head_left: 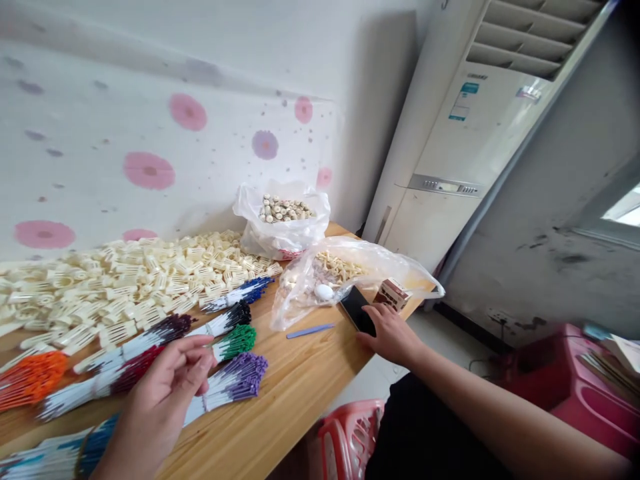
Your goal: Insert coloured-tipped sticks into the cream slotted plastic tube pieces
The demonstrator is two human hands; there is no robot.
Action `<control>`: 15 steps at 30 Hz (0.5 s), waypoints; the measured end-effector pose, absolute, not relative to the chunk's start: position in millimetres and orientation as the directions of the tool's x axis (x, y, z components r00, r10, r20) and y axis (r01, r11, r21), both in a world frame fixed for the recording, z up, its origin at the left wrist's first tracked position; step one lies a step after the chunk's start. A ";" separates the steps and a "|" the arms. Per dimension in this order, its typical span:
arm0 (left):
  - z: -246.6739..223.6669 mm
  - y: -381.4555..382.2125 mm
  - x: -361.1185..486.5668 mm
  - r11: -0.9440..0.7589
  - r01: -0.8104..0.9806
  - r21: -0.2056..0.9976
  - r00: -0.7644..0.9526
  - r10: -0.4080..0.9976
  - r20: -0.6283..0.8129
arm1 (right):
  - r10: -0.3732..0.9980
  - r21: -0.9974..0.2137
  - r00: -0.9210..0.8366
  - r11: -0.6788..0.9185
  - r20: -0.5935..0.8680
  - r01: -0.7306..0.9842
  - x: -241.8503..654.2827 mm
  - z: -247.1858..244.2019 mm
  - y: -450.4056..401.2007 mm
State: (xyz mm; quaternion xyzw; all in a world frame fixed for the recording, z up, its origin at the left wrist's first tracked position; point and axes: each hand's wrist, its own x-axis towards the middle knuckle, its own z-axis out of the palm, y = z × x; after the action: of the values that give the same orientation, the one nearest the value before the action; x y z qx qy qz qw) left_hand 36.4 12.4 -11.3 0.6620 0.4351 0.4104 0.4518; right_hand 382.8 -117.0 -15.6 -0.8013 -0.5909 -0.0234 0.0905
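Observation:
My right hand [393, 333] is at a black smartphone [356, 308] near the table's front edge, its thumb and fingers closed on the phone's near end. My left hand [167, 393] is raised over the bundles, thumb and fingertips pinched together; whatever they hold, if anything, does not show. Behind its fingertips lies a green-tipped bundle of thin white sticks [240, 342], and a purple-tipped bundle [245, 375] is beside the hand. A slim lavender tool like tweezers [310, 331] lies on the wooden table [285, 380], left of the phone.
A heap of cream plastic clips [125, 280] lines the wall. An open bag of small round-topped pieces [285, 210] stands behind a spread clear bag [300, 303]. A small brown box [393, 293] sits behind the phone. Below are a pink stool [350, 427] and an orange-tipped bundle [35, 377] lies left.

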 end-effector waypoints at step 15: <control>-24.1 19.2 33.0 -0.219 0.320 0.922 0.284 0.950 0.128 | 0.873 -0.109 0.482 -0.473 0.080 0.875 386.6 -19.2 -92.0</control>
State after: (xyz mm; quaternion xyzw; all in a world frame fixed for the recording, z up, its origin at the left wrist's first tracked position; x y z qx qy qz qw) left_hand 33.0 19.2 -24.1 0.6838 0.4646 0.3770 0.4177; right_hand 386.6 -92.0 -19.2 -0.8581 -0.5091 -0.0067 0.0672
